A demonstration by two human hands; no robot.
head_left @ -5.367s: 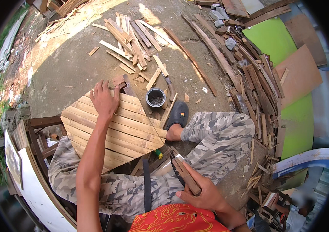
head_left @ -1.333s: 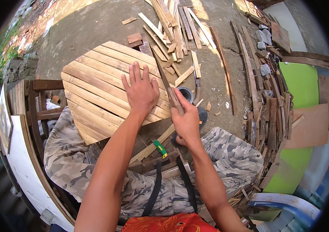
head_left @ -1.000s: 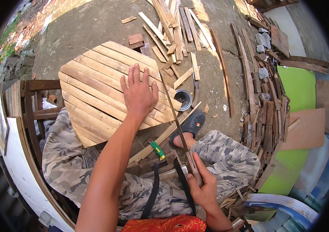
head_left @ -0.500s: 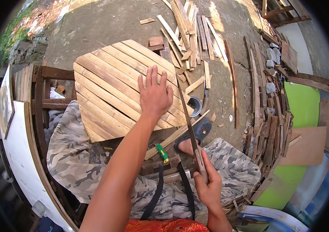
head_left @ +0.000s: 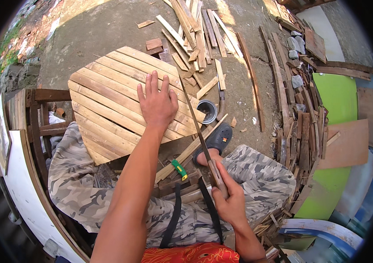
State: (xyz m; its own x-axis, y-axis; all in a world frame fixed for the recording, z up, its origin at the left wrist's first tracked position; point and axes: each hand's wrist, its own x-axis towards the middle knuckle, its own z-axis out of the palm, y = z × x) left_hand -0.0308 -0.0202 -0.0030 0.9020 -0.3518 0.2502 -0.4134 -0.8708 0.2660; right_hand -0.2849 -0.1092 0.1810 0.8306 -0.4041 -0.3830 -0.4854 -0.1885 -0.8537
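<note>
Gripping the saw by its wooden handle, my right hand is clenched near my lap, the long thin blade running far and left to the right edge of the panel. That blade looks stiff along its length but whippy sideways, so I judge the handle the only sound place to hold it. My left hand lies flat and unclenched on the panel, fingers spread, pinning it. Slatted and eight-sided, the panel seems light yet rigid; it rests over my left knee and a wooden frame, though what bears it underneath is hidden. Beyond it sit a small tin and scattered offcuts on the ground. The saw's teeth are too fine to make out.
</note>
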